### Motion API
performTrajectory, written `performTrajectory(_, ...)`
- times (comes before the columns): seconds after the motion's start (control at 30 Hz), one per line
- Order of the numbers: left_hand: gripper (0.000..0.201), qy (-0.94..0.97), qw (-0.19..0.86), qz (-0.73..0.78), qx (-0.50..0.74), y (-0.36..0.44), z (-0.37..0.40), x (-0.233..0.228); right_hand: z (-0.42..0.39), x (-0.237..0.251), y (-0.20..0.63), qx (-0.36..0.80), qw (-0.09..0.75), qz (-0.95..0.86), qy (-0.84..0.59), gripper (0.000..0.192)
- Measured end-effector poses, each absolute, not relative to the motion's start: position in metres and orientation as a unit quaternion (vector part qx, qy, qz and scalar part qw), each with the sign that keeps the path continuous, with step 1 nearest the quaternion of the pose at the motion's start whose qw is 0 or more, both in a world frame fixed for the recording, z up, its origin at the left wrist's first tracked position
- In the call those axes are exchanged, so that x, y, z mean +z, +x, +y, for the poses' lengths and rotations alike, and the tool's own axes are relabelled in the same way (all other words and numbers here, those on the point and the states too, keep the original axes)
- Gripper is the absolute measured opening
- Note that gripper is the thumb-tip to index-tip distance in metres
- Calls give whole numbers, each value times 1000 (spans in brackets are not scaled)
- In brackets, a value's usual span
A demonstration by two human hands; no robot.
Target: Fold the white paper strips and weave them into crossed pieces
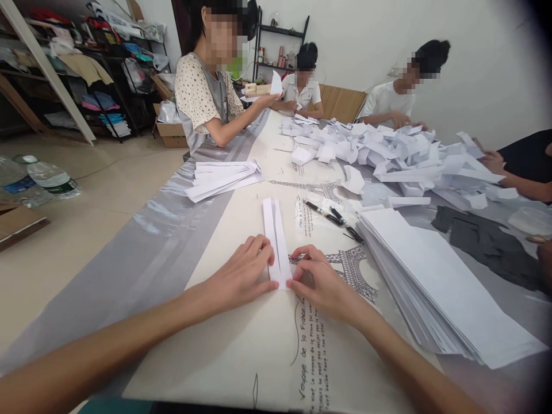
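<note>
At the near centre of the surface [241, 356], one folded paper strip [276, 241] lies pointing to 12 o'clock. Left hand [241, 271] and right hand [321, 282] press its near end flat with fingertips, no closed grip, so the crease holds. One sheet stack [435, 282] waits at 3 o'clock, two pens [330, 215] at 1 o'clock.

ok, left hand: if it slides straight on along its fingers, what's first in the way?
The left hand points right and slightly away; its fingertips already touch the folded paper strip. Past that, probably the right hand, whose fingertips press the strip's other edge.
</note>
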State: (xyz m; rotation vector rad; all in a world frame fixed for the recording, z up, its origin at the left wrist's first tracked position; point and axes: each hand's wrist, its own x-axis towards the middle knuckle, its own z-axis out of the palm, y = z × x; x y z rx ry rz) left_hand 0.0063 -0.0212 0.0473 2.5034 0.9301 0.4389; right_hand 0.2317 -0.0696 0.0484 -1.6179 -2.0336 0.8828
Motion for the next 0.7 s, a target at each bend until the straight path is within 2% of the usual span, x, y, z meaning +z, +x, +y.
performTrajectory(0.1,29,946,144,237,167,6,-20,39,-69,44,234,313,204,-724,-580,23)
performTrajectory(0.2,32,963,133,172,156,5,-17,31,-69,42,237,307,211,-733,-569,22)
performTrajectory(0.43,34,952,186,184,160,1,-9,29,-75,39,235,276,210,-739,-578,20)
performTrajectory(0.7,33,948,197,181,171,0,-7,25,-83,34,238,220,215,-769,-561,12)
